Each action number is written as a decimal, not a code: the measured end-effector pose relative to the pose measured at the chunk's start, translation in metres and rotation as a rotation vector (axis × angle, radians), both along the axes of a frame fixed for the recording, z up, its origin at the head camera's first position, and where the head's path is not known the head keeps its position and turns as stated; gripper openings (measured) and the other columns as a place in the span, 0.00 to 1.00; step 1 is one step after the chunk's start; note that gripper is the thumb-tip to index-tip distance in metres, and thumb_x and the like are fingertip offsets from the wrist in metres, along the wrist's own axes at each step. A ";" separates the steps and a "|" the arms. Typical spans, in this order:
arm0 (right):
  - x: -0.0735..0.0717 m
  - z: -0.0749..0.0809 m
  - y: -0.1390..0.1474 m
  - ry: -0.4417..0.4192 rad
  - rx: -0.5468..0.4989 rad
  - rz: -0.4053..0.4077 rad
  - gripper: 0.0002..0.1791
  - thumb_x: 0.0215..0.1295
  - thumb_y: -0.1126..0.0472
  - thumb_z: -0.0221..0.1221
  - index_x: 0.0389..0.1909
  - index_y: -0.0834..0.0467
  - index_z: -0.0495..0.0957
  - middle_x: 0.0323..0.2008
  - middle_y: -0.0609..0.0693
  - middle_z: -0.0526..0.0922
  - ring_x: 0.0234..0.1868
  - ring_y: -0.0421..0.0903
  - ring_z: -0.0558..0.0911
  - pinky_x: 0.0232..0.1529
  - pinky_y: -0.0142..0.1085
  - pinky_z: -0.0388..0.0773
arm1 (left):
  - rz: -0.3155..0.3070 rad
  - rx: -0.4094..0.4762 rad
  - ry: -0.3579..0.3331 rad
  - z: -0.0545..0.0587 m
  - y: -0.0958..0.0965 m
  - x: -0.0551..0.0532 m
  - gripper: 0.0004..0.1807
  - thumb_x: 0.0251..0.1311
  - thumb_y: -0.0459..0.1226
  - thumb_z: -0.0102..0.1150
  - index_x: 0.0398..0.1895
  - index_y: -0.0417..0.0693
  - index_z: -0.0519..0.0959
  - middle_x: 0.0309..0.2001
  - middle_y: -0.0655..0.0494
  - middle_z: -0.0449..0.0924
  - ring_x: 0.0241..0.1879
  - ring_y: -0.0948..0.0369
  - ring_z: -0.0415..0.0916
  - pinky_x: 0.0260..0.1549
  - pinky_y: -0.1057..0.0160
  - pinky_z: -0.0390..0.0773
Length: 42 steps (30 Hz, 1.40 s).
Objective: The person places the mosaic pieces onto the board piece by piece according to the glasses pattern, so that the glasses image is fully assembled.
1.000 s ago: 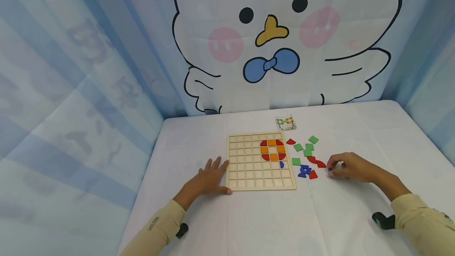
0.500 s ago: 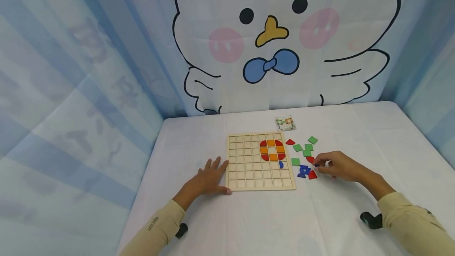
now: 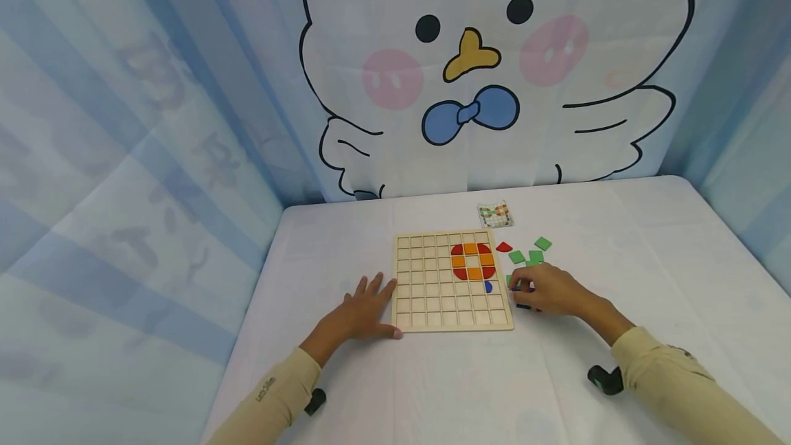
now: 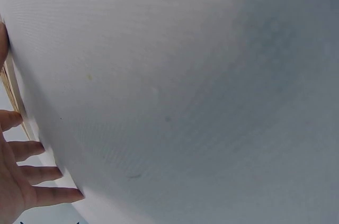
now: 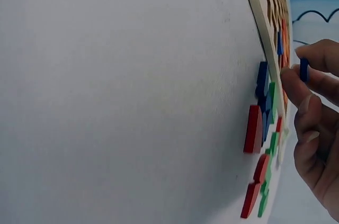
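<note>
A pale wooden grid board (image 3: 426, 303) lies on the table in the head view. Red corner pieces and orange squares (image 3: 474, 273) form a ring in its cells, with one blue piece (image 3: 488, 287) just below. My left hand (image 3: 361, 311) lies with fingers spread, touching the board's left edge. Just off the right edge, my right hand (image 3: 548, 289) pinches a small blue piece (image 5: 304, 69) between thumb and finger, seen in the right wrist view. Loose blue pieces (image 5: 262, 80) and red pieces (image 5: 253, 130) lie below that hand, partly hidden in the head view.
Several green squares (image 3: 516, 257) and a red piece (image 3: 504, 247) lie right of the board. A small card with a printed colour pattern (image 3: 496, 214) sits behind it. A printed curtain (image 3: 469, 156) hangs at the table's far edge.
My right hand has moved left with the blue piece, from right of the loose pieces to over them, beside the board. My left hand has stayed in place.
</note>
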State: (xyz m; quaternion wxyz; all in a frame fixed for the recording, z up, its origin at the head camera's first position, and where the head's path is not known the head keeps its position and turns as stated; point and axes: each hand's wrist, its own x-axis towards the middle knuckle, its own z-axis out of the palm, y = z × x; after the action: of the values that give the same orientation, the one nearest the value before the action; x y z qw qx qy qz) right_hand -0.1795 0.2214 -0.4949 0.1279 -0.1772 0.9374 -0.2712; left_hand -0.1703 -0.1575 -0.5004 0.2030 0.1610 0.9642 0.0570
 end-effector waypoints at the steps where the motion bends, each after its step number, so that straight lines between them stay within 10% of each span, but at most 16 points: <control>1: 0.000 0.001 -0.005 0.017 0.010 0.007 0.04 0.63 0.58 0.67 0.37 0.51 0.84 0.24 0.41 0.77 0.24 0.39 0.74 0.25 0.31 0.72 | -0.001 0.000 0.001 0.000 0.000 0.000 0.60 0.49 0.67 0.67 0.81 0.57 0.51 0.81 0.44 0.45 0.78 0.35 0.43 0.65 0.29 0.61; 14: -0.004 0.000 -0.037 0.103 0.087 0.050 0.04 0.60 0.55 0.66 0.32 0.51 0.84 0.19 0.40 0.74 0.25 0.39 0.71 0.24 0.31 0.68 | -0.004 0.020 -0.001 0.000 -0.002 0.000 0.59 0.50 0.67 0.67 0.81 0.57 0.51 0.81 0.43 0.44 0.78 0.35 0.43 0.65 0.28 0.60; 42: -0.012 -0.008 -0.011 -0.039 -0.041 0.182 0.04 0.63 0.57 0.67 0.38 0.48 0.86 0.26 0.39 0.76 0.32 0.39 0.73 0.33 0.30 0.72 | -0.008 -0.003 0.011 0.002 -0.001 0.000 0.60 0.50 0.67 0.67 0.81 0.57 0.51 0.81 0.43 0.45 0.78 0.35 0.44 0.64 0.28 0.61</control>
State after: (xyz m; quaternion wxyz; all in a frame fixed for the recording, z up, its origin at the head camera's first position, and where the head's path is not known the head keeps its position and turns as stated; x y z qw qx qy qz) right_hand -0.1911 0.2109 -0.5026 0.1668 -0.2587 0.9090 -0.2812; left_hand -0.1702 -0.1581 -0.4987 0.1982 0.1647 0.9647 0.0539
